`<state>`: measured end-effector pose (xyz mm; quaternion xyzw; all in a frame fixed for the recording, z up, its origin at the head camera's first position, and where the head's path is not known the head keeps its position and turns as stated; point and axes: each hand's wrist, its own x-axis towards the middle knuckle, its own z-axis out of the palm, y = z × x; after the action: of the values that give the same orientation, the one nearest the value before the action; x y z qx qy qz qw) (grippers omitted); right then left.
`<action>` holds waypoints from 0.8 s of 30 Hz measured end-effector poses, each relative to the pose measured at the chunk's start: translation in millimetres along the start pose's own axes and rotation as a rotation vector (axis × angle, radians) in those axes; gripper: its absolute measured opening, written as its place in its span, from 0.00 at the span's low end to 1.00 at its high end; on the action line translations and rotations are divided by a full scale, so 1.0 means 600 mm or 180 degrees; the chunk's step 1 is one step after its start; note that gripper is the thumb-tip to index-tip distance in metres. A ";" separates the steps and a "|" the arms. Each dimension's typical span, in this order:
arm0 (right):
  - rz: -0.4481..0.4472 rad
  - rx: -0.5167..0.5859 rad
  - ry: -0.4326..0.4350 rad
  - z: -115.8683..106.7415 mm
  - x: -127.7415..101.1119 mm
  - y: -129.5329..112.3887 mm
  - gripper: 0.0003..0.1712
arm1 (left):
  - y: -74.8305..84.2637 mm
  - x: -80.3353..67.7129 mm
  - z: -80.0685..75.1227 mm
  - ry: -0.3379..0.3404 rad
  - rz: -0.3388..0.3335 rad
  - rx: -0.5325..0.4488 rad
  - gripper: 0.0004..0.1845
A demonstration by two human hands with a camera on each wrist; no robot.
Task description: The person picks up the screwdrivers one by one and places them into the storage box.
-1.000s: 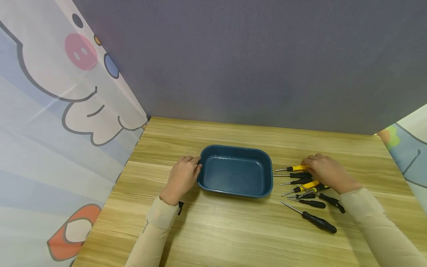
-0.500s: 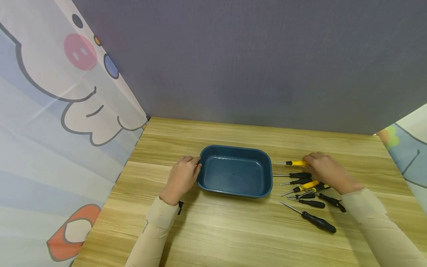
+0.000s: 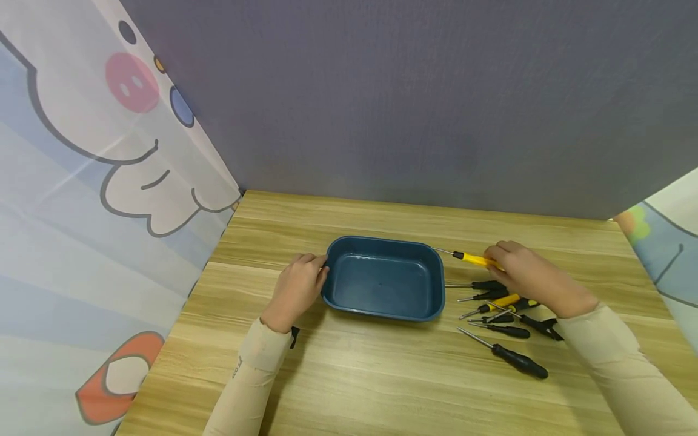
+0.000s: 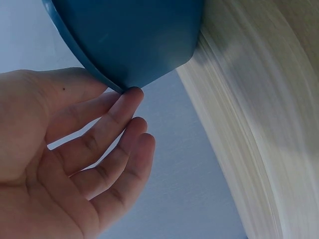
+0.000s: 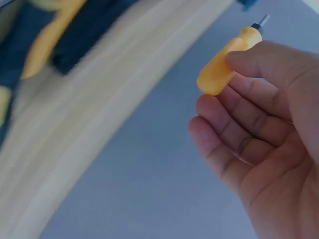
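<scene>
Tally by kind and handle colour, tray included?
Blue tray: 1
Yellow-handled screwdrivers: 2, one pinched in the right hand, one on the table
Black-handled screwdrivers: 6, all on the table
Total: 9
The pile overlaps beside the hand. A yellow-and-black piece there may be one more; cannot tell.

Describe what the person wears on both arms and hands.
Both arms wear long, close-fitting beige sleeves, the left sleeve with small dark lettering near its cuff. A black strap end shows at each wrist. The left hand and right hand are bare, without gloves or rings.
</scene>
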<state>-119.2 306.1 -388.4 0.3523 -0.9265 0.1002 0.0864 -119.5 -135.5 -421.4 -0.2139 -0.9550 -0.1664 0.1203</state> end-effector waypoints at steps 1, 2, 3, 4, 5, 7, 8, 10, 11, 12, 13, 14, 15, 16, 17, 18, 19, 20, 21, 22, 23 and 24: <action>-0.0011 0.0005 -0.0020 -0.004 0.006 -0.005 0.14 | 0.000 0.000 0.000 -0.0003 -0.0001 0.0000 0.14; -0.0032 0.0005 -0.0028 -0.007 0.013 -0.010 0.14 | 0.000 0.000 0.000 -0.0005 -0.0002 -0.0001 0.14; -0.0067 -0.0012 -0.0020 -0.009 0.020 -0.015 0.14 | 0.000 0.000 0.000 -0.0003 -0.0001 0.0002 0.14; -0.0085 -0.0007 -0.0029 -0.012 0.026 -0.021 0.14 | 0.000 0.000 0.000 -0.0002 0.0001 0.0004 0.14; -0.0101 -0.0014 -0.0034 -0.015 0.033 -0.026 0.13 | 0.000 0.000 -0.001 0.0000 0.0002 0.0004 0.14; -0.0121 -0.0010 -0.0061 -0.018 0.047 -0.037 0.12 | 0.001 0.000 -0.002 -0.0001 0.0006 0.0004 0.14; -0.0125 -0.0001 -0.0076 -0.019 0.054 -0.043 0.11 | 0.002 0.000 -0.002 -0.0001 0.0008 0.0004 0.14; -0.0123 0.0035 -0.0116 -0.019 0.069 -0.053 0.09 | 0.002 0.001 -0.002 -0.0001 0.0011 0.0009 0.14; -0.0131 0.0053 -0.0138 -0.018 0.076 -0.058 0.08 | 0.002 0.001 -0.002 -0.0003 0.0012 0.0012 0.14; -0.0140 0.0068 -0.0158 -0.017 0.084 -0.062 0.08 | 0.002 0.001 -0.002 -0.0005 0.0012 0.0014 0.14; -0.0151 0.0091 -0.0174 -0.016 0.092 -0.067 0.07 | 0.002 0.001 -0.002 -0.0006 0.0010 0.0015 0.14; -0.0164 0.0102 -0.0190 -0.013 0.099 -0.071 0.06 | 0.002 0.001 -0.002 -0.0009 0.0008 0.0015 0.14; -0.0173 0.0114 -0.0208 -0.011 0.107 -0.075 0.06 | 0.002 0.001 -0.002 -0.0008 0.0007 0.0022 0.14; -0.0189 0.0138 -0.0228 -0.009 0.115 -0.079 0.06 | 0.003 0.001 -0.003 -0.0010 0.0005 0.0024 0.13; -0.0193 0.0152 -0.0260 -0.007 0.123 -0.084 0.05 | 0.003 0.001 -0.003 -0.0011 0.0002 0.0027 0.13; -0.0193 0.0175 -0.0295 -0.004 0.130 -0.088 0.05 | 0.003 0.001 -0.003 -0.0014 -0.0004 0.0028 0.13; -0.0191 0.0199 -0.0336 -0.002 0.138 -0.092 0.05 | 0.003 0.001 -0.003 -0.0016 -0.0008 0.0034 0.13; -0.0183 0.0221 -0.0394 0.001 0.145 -0.096 0.05 | 0.003 0.001 -0.003 -0.0022 -0.0013 0.0039 0.13; -0.0178 0.0242 -0.0453 0.004 0.152 -0.101 0.05 | 0.003 0.001 -0.003 -0.0028 -0.0021 0.0041 0.13; -0.0178 0.0260 -0.0515 0.007 0.159 -0.105 0.05 | 0.004 0.001 -0.003 -0.0036 -0.0030 0.0039 0.13; -0.0169 0.0265 -0.0579 0.010 0.166 -0.109 0.05 | 0.004 0.001 -0.002 -0.0045 -0.0036 0.0040 0.13; -0.0161 0.0277 -0.0634 0.014 0.172 -0.113 0.05 | 0.004 0.001 -0.002 -0.0051 -0.0041 0.0039 0.13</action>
<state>-150.8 189.1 -364.4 0.3872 -0.9161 0.1027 -0.0189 -119.0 -133.7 -419.2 -0.2083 -0.9583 -0.1596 0.1129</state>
